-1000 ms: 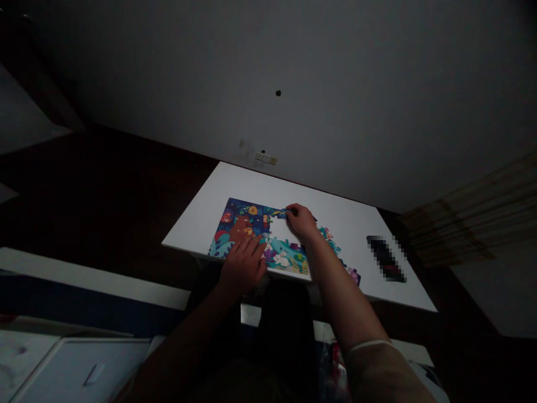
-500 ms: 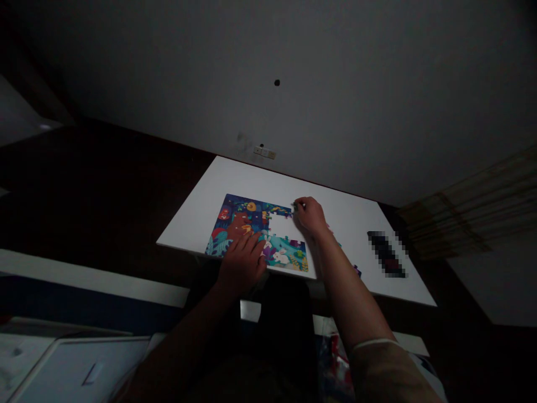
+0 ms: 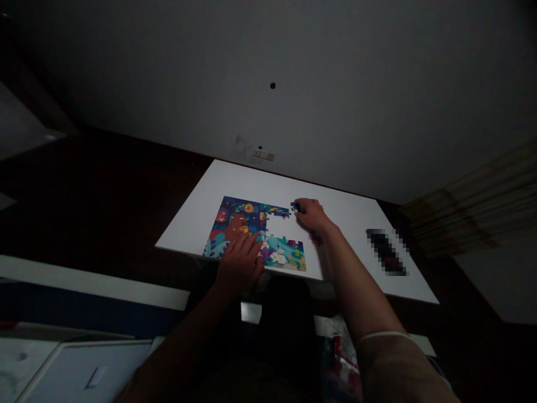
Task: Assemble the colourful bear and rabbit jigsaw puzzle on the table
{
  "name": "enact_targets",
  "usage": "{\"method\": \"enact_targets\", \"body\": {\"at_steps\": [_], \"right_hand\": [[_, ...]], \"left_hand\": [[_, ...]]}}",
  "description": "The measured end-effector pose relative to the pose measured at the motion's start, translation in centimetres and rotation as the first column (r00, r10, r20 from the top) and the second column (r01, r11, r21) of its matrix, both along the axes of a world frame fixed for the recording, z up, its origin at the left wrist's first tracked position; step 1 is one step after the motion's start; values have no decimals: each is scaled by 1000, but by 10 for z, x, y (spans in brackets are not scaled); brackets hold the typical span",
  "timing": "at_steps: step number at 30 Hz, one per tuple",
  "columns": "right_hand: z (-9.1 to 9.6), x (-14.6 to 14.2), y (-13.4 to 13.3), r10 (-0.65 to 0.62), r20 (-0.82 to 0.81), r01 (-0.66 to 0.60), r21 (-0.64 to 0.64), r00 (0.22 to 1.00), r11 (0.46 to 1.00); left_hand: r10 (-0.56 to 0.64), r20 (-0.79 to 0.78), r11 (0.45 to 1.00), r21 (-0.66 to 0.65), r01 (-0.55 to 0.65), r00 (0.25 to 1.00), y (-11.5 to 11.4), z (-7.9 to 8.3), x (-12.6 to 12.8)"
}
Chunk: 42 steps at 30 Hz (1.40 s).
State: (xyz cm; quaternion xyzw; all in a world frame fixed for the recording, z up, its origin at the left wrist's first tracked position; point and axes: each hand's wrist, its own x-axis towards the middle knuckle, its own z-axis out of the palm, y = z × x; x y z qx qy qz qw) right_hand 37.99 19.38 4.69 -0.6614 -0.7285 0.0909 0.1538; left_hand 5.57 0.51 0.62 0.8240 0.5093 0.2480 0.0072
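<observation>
A partly assembled jigsaw puzzle (image 3: 241,224) with a colourful jungle and rabbit picture lies on a white table (image 3: 235,182). A bare white gap (image 3: 280,226) shows in its right part. My right hand (image 3: 312,215) is at the puzzle's upper right corner, pinching a small dark blue puzzle piece (image 3: 296,207) between its fingertips. My left hand (image 3: 239,263) rests on the lower edge of the puzzle, fingers spread and holding nothing. A few loose pieces (image 3: 315,238) lie partly hidden beside my right forearm.
A dark flat object (image 3: 386,252), pixelated beyond naming, lies near the table's right edge. A wall (image 3: 335,84) with a small wall plate (image 3: 263,154) rises behind the table. A dark floor surrounds it, with a white board (image 3: 84,285) at lower left.
My right hand has moved right, away from the puzzle's top edge, with a piece still in its fingers. My forearm now covers most of the loose pieces. My left hand has barely moved.
</observation>
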Motion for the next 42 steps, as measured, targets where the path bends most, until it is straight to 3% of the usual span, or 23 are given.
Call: {"method": "enact_targets", "body": {"at_steps": [7, 11, 15, 27, 42], "right_hand": [[2, 0, 0, 19, 29, -19, -15, 999, 1000], [0, 3, -9, 45, -114, -38, 66, 992, 997], [-1, 5, -18, 53, -239, -51, 12, 970, 999], [13, -13, -20, 123, -128, -131, -55, 984, 990], [8, -10, -26, 168, -146, -171, -3, 975, 985]], "left_hand": [[-3, 1, 1000, 9, 3, 1000, 1, 0, -1], [3, 2, 1000, 15, -3, 1000, 1, 1, 0], [3, 1, 1000, 18, -3, 1000, 0, 2, 0], [27, -61, 998, 50, -24, 998, 1, -3, -1], [33, -52, 998, 51, -30, 998, 2, -5, 0]]}}
